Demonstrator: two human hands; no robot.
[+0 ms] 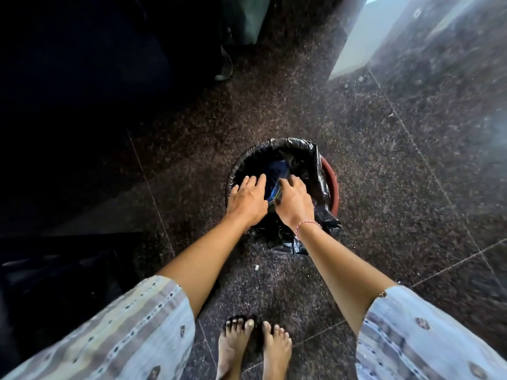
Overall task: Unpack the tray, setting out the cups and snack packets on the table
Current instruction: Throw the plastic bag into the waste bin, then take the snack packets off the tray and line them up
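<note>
Our bare feet (253, 349) face the bin (330, 185); over it, left hand (247, 200) flat, right hand (292, 200) pinching a blue packet (275, 174). Next we'd probably release it.

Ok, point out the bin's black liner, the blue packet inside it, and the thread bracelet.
black liner (318, 171), head view: glossy fold over the bin's right rim.
blue packet (275, 174), head view: its dark blue upper face, between the hands.
thread bracelet (308, 224), head view: strand across the right wrist.

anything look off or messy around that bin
The black liner sits askew on the red-brown bin: it covers the left rim but leaves the right rim bare, with slack bunched on the floor at the near side. A small white scrap lies nearby. Both hands reach over a blue packet inside.
</note>
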